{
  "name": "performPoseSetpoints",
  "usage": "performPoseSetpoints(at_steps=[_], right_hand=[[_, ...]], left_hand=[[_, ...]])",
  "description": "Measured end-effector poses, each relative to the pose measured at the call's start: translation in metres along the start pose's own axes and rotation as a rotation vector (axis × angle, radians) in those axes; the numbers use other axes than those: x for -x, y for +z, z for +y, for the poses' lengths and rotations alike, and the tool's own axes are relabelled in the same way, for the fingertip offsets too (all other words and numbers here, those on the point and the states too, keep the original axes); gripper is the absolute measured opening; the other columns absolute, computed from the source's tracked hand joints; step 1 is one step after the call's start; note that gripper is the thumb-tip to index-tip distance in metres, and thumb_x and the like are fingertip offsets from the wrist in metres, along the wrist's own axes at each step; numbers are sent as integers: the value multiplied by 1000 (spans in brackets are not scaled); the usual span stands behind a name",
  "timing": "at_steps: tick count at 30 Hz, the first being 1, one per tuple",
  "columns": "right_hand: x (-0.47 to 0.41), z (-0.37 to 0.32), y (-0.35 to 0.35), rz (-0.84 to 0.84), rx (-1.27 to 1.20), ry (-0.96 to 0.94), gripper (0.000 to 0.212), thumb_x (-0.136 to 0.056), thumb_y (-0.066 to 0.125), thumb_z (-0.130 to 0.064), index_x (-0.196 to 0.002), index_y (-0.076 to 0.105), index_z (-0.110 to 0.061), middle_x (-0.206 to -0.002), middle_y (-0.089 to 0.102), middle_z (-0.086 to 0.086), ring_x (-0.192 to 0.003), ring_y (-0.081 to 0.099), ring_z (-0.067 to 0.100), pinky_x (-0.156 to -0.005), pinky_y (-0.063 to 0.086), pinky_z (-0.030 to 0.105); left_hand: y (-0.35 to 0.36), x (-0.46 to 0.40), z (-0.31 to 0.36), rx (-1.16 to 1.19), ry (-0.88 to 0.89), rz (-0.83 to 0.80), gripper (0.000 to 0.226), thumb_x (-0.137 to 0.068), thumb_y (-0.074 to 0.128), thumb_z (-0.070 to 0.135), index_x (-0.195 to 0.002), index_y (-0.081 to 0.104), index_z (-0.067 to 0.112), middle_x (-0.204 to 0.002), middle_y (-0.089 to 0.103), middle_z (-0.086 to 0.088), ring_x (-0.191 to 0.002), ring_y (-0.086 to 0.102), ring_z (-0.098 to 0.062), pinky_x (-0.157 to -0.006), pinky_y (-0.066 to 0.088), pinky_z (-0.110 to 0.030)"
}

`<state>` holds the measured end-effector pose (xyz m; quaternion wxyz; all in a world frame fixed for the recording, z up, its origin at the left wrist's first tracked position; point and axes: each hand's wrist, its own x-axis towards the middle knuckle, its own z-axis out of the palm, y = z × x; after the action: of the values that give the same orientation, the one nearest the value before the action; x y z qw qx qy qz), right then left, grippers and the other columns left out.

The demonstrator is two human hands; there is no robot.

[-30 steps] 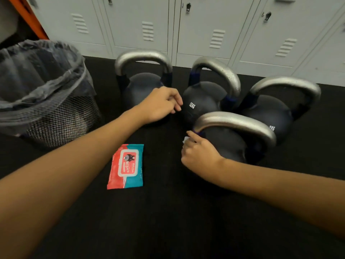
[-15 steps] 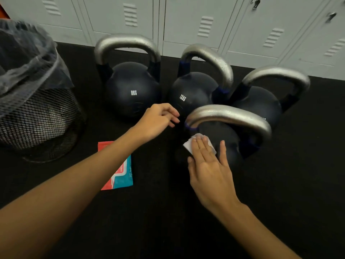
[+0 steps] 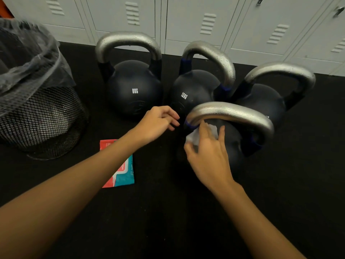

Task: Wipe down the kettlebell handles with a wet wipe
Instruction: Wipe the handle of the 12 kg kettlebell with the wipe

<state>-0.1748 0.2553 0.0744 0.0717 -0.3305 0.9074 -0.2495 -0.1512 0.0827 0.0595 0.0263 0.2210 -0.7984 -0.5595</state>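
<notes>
The wet wipe (image 3: 202,134) is being pressed against the nearest kettlebell (image 3: 231,146), just under the left end of its silver handle (image 3: 231,114), by the right hand (image 3: 209,156), whose fingers are spread over the crumpled sheet rather than closed around it. For a thorough pass, the wipe is probably best wrapped around the bar and drawn along its whole arch, underside included. The left hand (image 3: 158,123) is being held loosely curled and empty just left of that handle, touching nothing; it could be used for steadying the bell. Three more kettlebells are standing behind it, the wipes packet (image 3: 121,174) lying to its left.
</notes>
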Motion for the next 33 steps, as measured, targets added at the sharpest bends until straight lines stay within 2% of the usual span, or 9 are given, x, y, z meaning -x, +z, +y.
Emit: performPoseSetpoints(at_steps=[3,5,10,14,16,19,24,30,33], right_hand=[[15,1,2,-74,92,-7,69,-102,45,-29,-156,6,-10,-164,12,5,-129,-19,0,-114,-18,29],[8,2,3,-45,109,-16,67,-100,47,-29,-155,15,-7,-162,21,9,-146,-6,8,-116,-19,31],[-11,-1,-6,-57,-120,132,43,-98,53,-17,-140,42,-14,-151,37,10,-147,9,24,-117,23,43],[-2,1,1,-6,-212,170,54,-101,49,-13,-150,32,-25,-153,39,5,-147,24,23,-117,26,42],[1,-1,4,71,-317,195,53,-101,48,-12,-150,34,-26,-132,58,0,-121,53,1,-103,43,21],[6,-9,-2,109,-510,274,50,-101,49,-11,-148,38,-25,-104,62,-17,-84,54,-22,-69,38,-3],[19,-16,-17,93,-929,394,49,-99,53,-11,-146,42,-22,-134,61,-8,-126,52,2,-110,38,25],[13,-13,-23,222,-1313,526,43,-98,52,-6,-140,51,-11,-129,65,3,-121,59,11,-111,41,36],[1,-19,-20,260,-1409,497,32,-99,48,-3,-128,60,-8,-118,69,2,-113,63,9,-102,47,28]], left_hand=[[1,1,0,-14,-8,-12,33,-90,41,-5,-107,62,13,-97,70,-3,-84,66,-10,-65,45,-12],[2,1,0,-18,-11,-17,33,-90,41,-4,-107,62,14,-96,70,-2,-85,67,-10,-68,45,-15],[4,3,4,-27,-4,-42,32,-91,42,-3,-107,62,16,-96,69,1,-84,67,-7,-67,45,-13],[4,5,6,-20,5,-31,31,-92,41,-2,-106,62,17,-96,69,0,-84,67,-7,-65,45,-12],[5,6,8,-19,10,-23,32,-92,41,-3,-106,62,16,-96,69,-1,-84,67,-8,-64,45,-10],[4,8,9,-14,8,-25,31,-93,40,-2,-105,62,17,-96,69,-1,-85,67,-9,-69,45,-14],[2,9,9,22,7,4,29,-96,41,3,-99,63,22,-94,71,2,-86,68,-12,-79,52,-26],[4,12,15,56,33,41,30,-94,41,1,-97,63,22,-93,70,3,-83,66,-6,-73,49,-20],[7,16,21,15,74,22,33,-92,41,-3,-101,63,20,-98,67,3,-86,62,-2,-64,44,-5]])
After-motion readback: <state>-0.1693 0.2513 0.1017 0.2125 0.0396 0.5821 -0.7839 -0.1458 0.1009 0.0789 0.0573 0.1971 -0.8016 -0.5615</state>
